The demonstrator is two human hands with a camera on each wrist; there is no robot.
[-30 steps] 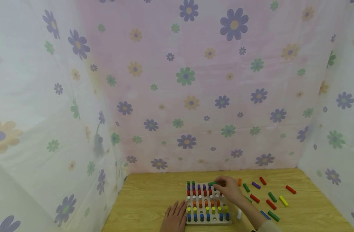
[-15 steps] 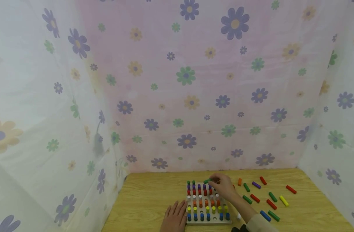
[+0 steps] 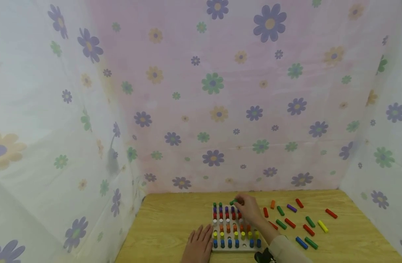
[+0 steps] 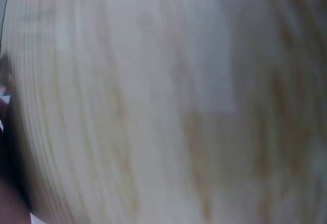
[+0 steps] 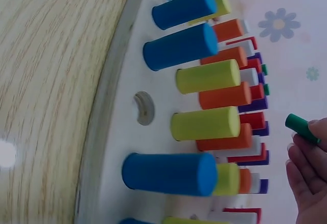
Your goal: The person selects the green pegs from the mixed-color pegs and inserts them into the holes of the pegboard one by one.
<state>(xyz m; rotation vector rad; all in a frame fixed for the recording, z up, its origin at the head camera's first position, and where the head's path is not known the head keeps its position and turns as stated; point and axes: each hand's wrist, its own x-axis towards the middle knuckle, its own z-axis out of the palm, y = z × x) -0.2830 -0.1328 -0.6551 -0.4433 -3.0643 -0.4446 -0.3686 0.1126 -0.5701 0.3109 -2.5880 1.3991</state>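
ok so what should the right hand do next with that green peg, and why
Probably tip the green peg upright and lower it into the far row of the pegboard: the right hand pinches it at a slant near that row, whose left end holds two standing green pegs.

Looks forward and down from the head, well back, at tabletop (image 3: 171,210) and flowered wall (image 3: 234,98); from left wrist, very close onto blurred wood grain (image 4: 153,112); from right, close across pegboard (image 5: 120,132), shared with head view.
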